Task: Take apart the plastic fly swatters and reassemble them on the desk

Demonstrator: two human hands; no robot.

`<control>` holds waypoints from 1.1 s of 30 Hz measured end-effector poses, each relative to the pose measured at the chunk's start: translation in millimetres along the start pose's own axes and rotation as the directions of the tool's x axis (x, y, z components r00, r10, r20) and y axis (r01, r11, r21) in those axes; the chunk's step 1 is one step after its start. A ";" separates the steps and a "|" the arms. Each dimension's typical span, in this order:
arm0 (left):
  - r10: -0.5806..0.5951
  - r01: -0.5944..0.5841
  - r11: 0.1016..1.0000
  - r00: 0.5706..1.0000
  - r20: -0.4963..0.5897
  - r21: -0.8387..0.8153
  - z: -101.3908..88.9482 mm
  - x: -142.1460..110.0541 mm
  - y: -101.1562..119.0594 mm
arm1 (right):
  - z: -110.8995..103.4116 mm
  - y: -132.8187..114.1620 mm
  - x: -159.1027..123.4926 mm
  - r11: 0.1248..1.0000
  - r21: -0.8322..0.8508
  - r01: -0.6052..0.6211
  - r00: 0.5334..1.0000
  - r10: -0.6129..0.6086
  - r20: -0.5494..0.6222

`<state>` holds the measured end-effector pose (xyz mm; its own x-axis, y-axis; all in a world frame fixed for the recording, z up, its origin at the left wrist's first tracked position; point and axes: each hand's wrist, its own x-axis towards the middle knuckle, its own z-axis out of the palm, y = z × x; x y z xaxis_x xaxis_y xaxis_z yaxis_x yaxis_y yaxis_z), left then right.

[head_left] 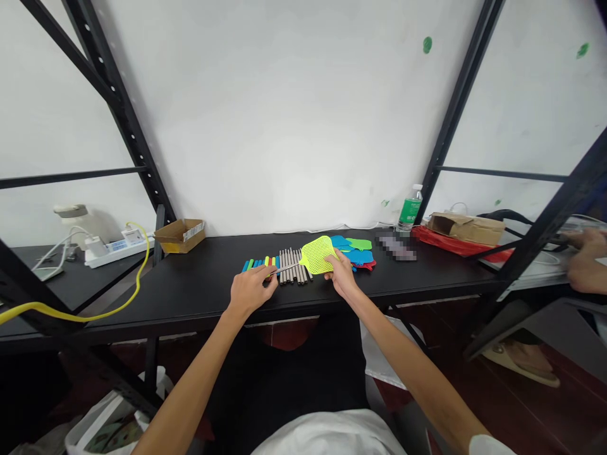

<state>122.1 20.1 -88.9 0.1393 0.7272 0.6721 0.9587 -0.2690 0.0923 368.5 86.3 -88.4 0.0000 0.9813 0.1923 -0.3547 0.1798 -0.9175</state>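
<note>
A yellow-green perforated fly swatter head (315, 255) is gripped at its right edge by my right hand (340, 270). From its left side a thin metal rod (288, 268) runs to my left hand (252, 292), whose fingers are closed round the rod's other end. Beneath the rod lies a row of silvery metal rods (298, 275). Colored handle ends (258, 263) in blue, green, yellow and red show behind my left hand. Just beyond my right hand is a pile of blue, green and red swatter heads (358, 255), partly covered by the yellow-green one.
On the black table (213, 278) stand an open cardboard box (180, 236) at left and a water bottle (410, 208) at right. A yellow cable (138, 278) hangs at left near a power strip (111, 250). Another person's hand (587, 253) shows at far right.
</note>
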 end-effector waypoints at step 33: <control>-0.176 0.154 0.979 0.969 -0.171 -0.132 -6.8 5.3 -2.6 | -4.6 0.7 5.3 0.953 0.301 -0.017 0.980 0.076 -0.186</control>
<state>118.6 20.4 -80.6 -0.0760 0.6445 0.7608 0.9275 -0.2343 0.2911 372.6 92.0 -89.6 0.1471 0.9876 0.0540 -0.6196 0.1346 -0.7733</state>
